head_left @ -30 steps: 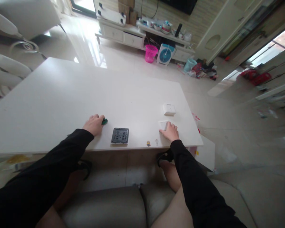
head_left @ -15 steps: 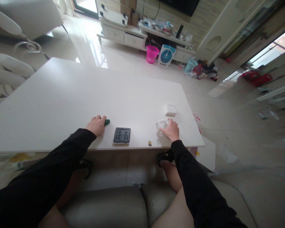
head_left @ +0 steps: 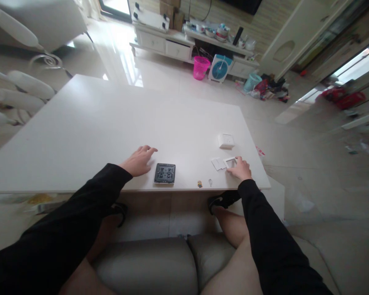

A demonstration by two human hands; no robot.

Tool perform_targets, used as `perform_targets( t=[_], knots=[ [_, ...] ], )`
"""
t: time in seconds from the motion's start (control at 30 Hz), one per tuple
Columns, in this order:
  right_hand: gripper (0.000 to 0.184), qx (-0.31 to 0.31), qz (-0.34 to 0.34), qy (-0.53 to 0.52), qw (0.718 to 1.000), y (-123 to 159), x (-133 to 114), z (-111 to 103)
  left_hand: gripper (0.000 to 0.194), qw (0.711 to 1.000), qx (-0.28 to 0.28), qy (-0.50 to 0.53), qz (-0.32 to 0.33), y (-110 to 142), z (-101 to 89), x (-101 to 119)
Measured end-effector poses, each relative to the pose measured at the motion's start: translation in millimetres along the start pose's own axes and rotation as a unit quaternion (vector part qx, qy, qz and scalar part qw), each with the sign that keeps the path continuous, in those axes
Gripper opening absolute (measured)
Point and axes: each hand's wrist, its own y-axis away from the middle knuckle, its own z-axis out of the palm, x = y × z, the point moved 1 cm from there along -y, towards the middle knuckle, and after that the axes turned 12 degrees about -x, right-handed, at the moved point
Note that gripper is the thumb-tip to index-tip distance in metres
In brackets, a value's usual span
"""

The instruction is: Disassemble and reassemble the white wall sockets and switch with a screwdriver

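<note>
My left hand [head_left: 138,160] hovers over or rests on the white table, fingers stretched out, with nothing visible in them. Just right of it lies a square panel [head_left: 165,173], its black moulded back facing up. My right hand [head_left: 241,169] pinches a white square frame [head_left: 230,162] near the table's right side. Beside that frame lies a flat white plate [head_left: 217,164]. Farther back stands a white socket box [head_left: 226,141]. Near the front edge are a small yellow figure piece [head_left: 199,184] and a small pale piece [head_left: 210,182] too small to name.
The white table [head_left: 160,119] ends in front of my knees and at the right. Beyond it are a pink basket [head_left: 201,68], a blue-and-white fan [head_left: 220,68] and a low cabinet [head_left: 162,47]. White chairs [head_left: 30,85] stand at the left.
My left hand has moved right toward the black-backed panel, and the dark green object it held is out of sight. My right hand has shifted right with the frame, parting it from the flat plate.
</note>
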Motion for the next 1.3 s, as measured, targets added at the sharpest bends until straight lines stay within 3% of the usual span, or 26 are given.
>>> perform_targets(
  t=[0.2,0.3,0.4,0.53,0.67,0.83,1.03,1.3],
  knots=[
    [0.077,-0.006,-0.096,-0.005,0.995,-5,-17,2,0.082,0.993,-0.082,0.024,0.082,9,-3.9,20],
    [0.069,0.001,-0.216,0.024,0.976,1,-37,5,0.088,0.99,-0.107,0.027,0.091,10,-3.9,30],
    [0.076,-0.031,-0.32,0.057,0.945,11,-59,14,0.092,0.989,-0.128,0.007,0.079,10,-2.6,37],
    [0.078,-0.069,-0.317,0.089,0.942,24,-80,21,0.073,0.988,-0.136,-0.03,0.06,7,0.8,39],
    [0.063,-0.066,-0.329,0.102,0.937,31,-93,17,0.061,0.988,-0.132,-0.057,0.056,3,6.0,39],
    [0.051,-0.066,-0.341,0.078,0.934,42,-105,20,0.058,0.986,-0.143,-0.071,0.044,0,9.3,44],
    [0.015,-0.093,-0.371,0.04,0.923,64,-132,16,0.053,0.986,-0.146,-0.07,0.032,3,7.5,56],
    [0.012,-0.028,-0.434,-0.067,0.898,110,-166,-9,0.064,0.992,-0.113,-0.042,0.027,0,13.3,65]
  ],
)
